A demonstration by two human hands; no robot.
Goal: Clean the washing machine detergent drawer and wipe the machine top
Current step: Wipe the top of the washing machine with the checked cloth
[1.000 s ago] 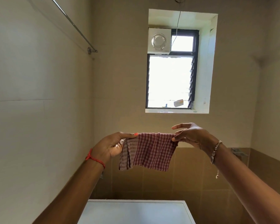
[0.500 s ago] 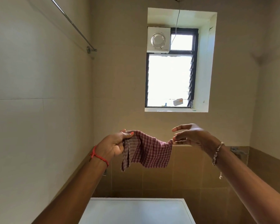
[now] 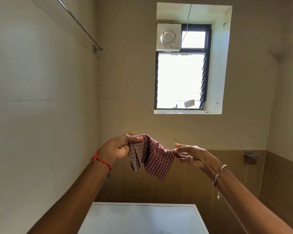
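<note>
The left hand [image 3: 118, 147] pinches one end of the checked cloth [image 3: 152, 156] and the right hand [image 3: 191, 156] pinches the other corner, so it hangs in the air above the white machine top [image 3: 142, 218]. I think no wiping has begun yet. The soap drawer is out of sight, so I can't tell if it is clean

Left wrist: thin red thread band [image 3: 101, 160]
Right wrist: beaded metal bracelet [image 3: 218, 173], small dangling end
Left grip [image 3: 118, 147]: orange-pink nail polish
</note>
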